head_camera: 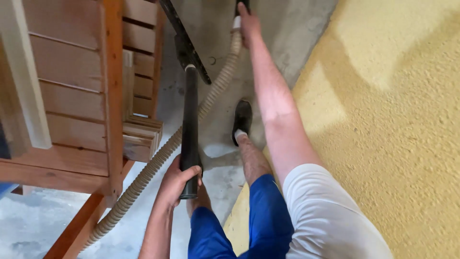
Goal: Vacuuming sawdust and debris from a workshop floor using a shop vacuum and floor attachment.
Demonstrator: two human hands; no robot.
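Left hand [176,180] grips the lower end of a black tube [190,129], fingers wrapped tight around it; the tube runs upright away from the viewer toward a black floor nozzle [184,41]. A ribbed beige hose [158,160] passes just beside the tube, over the concrete floor [33,225]. Wooden slatted furniture [81,86] stands to the left. Farther off, right hand [249,24], arm extended, closes on the hose's upper end; finger detail cannot be told. A yellow wall [393,120] is alongside.

The wooden bench [72,96] stands at the left, the wall [397,120] at the right; the hose [158,158] and tube [190,124] lie between them, above the floor [28,220].
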